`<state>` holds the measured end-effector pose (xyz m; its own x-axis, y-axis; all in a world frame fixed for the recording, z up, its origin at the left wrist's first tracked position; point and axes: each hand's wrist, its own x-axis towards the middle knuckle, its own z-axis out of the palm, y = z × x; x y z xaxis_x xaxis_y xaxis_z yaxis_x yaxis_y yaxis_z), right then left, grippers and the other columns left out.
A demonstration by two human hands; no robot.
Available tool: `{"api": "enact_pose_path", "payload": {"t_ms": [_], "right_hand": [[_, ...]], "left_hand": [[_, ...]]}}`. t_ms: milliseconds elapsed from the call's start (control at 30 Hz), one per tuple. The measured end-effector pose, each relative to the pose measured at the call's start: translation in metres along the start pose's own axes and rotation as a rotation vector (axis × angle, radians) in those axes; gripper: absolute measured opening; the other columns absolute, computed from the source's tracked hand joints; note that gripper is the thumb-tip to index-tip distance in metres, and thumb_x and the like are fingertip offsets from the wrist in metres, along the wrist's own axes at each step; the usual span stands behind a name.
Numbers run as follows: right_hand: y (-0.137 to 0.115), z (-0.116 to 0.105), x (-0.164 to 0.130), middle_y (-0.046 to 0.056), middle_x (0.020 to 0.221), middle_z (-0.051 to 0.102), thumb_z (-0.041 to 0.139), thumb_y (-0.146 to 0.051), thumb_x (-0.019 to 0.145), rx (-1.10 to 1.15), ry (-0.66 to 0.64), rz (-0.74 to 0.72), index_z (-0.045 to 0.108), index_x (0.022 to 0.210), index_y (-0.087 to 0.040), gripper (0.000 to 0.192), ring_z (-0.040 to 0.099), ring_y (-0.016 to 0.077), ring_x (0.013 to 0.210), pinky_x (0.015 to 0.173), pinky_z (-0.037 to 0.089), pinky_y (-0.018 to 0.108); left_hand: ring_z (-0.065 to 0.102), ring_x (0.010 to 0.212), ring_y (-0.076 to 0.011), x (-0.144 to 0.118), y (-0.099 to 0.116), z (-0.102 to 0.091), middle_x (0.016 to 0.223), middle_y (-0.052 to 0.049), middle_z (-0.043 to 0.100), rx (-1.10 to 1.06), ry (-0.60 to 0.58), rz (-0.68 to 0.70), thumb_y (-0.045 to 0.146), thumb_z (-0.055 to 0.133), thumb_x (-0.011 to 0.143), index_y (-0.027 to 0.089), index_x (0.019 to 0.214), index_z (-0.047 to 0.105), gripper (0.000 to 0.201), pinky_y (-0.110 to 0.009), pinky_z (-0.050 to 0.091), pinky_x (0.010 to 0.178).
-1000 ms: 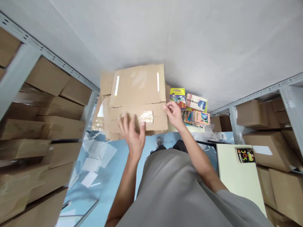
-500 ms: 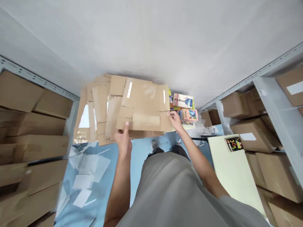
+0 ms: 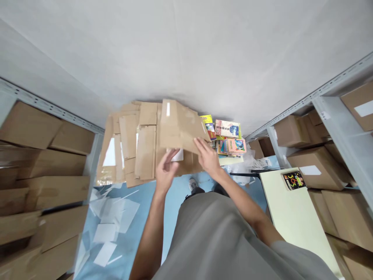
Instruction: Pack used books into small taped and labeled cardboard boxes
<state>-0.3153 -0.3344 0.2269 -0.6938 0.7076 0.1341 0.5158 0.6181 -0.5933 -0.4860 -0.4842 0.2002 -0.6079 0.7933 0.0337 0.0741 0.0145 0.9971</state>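
Observation:
A brown cardboard box blank (image 3: 177, 128) is bent along its folds and partly raised above a stack of flattened cardboard boxes (image 3: 145, 151). My right hand (image 3: 208, 158) lies with fingers stretched out against its lower right edge; the thumb is hidden. At the near edge of the same piece is my left hand (image 3: 166, 172), thumb and fingers apart, the fingertips close to its lower flap. Whether those fingertips touch it I cannot tell. Between the hands, a white patch (image 3: 177, 155) shows beneath the raised cardboard.
Books (image 3: 231, 146) are piled right of the cardboard. A pale tabletop (image 3: 294, 217) bears a black "365" item (image 3: 293, 180). Shelves of cartons (image 3: 58, 190) flank both sides, a wall (image 3: 180, 50) stands ahead, and loose white sheets (image 3: 109, 229) cover floor at left.
The top cardboard piece was nearly flat and is now bent and raised. My left hand moved right and loosened from its edge; my right hand shifted slightly left, fingers now extended along the cardboard.

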Motion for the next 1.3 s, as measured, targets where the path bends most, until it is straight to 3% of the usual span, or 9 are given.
{"api": "enact_pose_path", "payload": {"t_ms": [100, 200, 400, 700, 833, 933, 1033, 1200, 1300], "right_hand": [[0.018, -0.036, 0.013, 0.003, 0.168, 0.071, 0.049, -0.020, 0.114, 0.163, 0.280, 0.051, 0.057, 0.177, -0.035, 0.065, 0.067, 0.0283, 0.158, 0.135, 0.056, 0.051], [0.028, -0.073, 0.016, 0.009, 0.153, 0.081, 0.058, -0.045, 0.118, 0.308, 0.542, 0.133, 0.072, 0.162, -0.028, 0.049, 0.074, 0.0322, 0.149, 0.127, 0.063, 0.053], [0.020, -0.106, -0.005, 0.016, 0.128, 0.089, 0.072, -0.069, 0.109, 0.420, 0.821, 0.264, 0.083, 0.140, -0.018, 0.061, 0.081, 0.0377, 0.137, 0.113, 0.070, 0.055], [0.034, -0.118, -0.035, 0.016, 0.106, 0.090, 0.077, -0.077, 0.099, 0.399, 0.998, 0.391, 0.088, 0.105, -0.016, 0.062, 0.087, 0.0363, 0.110, 0.102, 0.072, 0.052], [0.048, -0.124, -0.048, 0.019, 0.111, 0.089, 0.082, -0.080, 0.092, 0.458, 1.094, 0.489, 0.087, 0.107, -0.016, 0.066, 0.084, 0.0384, 0.119, 0.110, 0.069, 0.055], [0.067, -0.136, -0.069, 0.019, 0.119, 0.088, 0.089, -0.076, 0.087, 0.560, 1.139, 0.530, 0.084, 0.114, -0.015, 0.067, 0.080, 0.0381, 0.127, 0.114, 0.067, 0.056], [0.090, -0.158, -0.110, 0.015, 0.121, 0.087, 0.096, -0.070, 0.079, 0.675, 1.177, 0.576, 0.082, 0.114, -0.018, 0.064, 0.081, 0.0360, 0.123, 0.109, 0.068, 0.054], [0.120, -0.197, -0.231, 0.008, 0.109, 0.087, 0.097, -0.056, 0.070, 0.686, 1.295, 0.757, 0.077, 0.104, -0.024, 0.050, 0.081, 0.0302, 0.100, 0.088, 0.067, 0.043], [0.135, -0.210, -0.316, 0.004, 0.098, 0.084, 0.091, -0.049, 0.066, 0.650, 1.410, 0.850, 0.074, 0.097, -0.026, 0.042, 0.078, 0.0278, 0.090, 0.080, 0.063, 0.039]], "left_hand": [[0.027, 0.181, -0.0470, -0.002, -0.003, 0.008, 0.187, -0.021, 0.046, 0.503, -0.343, 0.190, 0.061, 0.095, 0.092, 0.031, 0.173, 0.060, 0.093, -0.079, 0.019, 0.144], [0.017, 0.182, -0.0489, 0.002, -0.009, 0.034, 0.194, -0.022, 0.025, 0.881, -0.566, 0.349, 0.030, 0.091, 0.095, 0.031, 0.182, 0.046, 0.098, -0.088, 0.005, 0.141], [0.028, 0.179, -0.0486, 0.019, -0.009, 0.068, 0.196, -0.014, 0.019, 0.996, -0.669, 0.419, 0.012, 0.069, 0.100, 0.042, 0.186, 0.039, 0.096, -0.094, 0.013, 0.137], [0.016, 0.182, -0.0493, 0.028, 0.017, -0.024, 0.193, -0.010, 0.032, 1.156, -0.445, 0.251, 0.007, 0.047, 0.106, 0.036, 0.182, 0.050, 0.081, -0.093, 0.012, 0.138], [0.018, 0.181, -0.0558, 0.026, 0.002, -0.026, 0.191, -0.024, 0.034, 1.091, -0.488, 0.130, 0.037, 0.068, 0.110, 0.022, 0.176, 0.058, 0.068, -0.092, 0.015, 0.137], [0.020, 0.182, -0.0482, 0.034, 0.001, 0.018, 0.193, -0.024, 0.030, 0.899, -0.518, 0.199, 0.052, 0.068, 0.112, 0.021, 0.182, 0.046, 0.080, -0.080, 0.017, 0.144], [0.026, 0.183, -0.0385, 0.051, 0.013, 0.087, 0.194, -0.018, 0.031, 0.613, -0.563, 0.272, 0.061, 0.059, 0.116, 0.027, 0.188, 0.032, 0.084, -0.064, 0.024, 0.149], [0.030, 0.182, -0.0349, 0.079, 0.025, 0.217, 0.197, -0.014, 0.027, 0.227, -0.611, 0.289, 0.072, 0.057, 0.116, 0.034, 0.191, 0.020, 0.092, -0.055, 0.030, 0.149], [0.034, 0.180, -0.0375, 0.082, 0.020, 0.301, 0.196, -0.016, 0.028, 0.107, -0.750, 0.284, 0.082, 0.058, 0.111, 0.036, 0.190, 0.020, 0.099, -0.058, 0.034, 0.146]]}}
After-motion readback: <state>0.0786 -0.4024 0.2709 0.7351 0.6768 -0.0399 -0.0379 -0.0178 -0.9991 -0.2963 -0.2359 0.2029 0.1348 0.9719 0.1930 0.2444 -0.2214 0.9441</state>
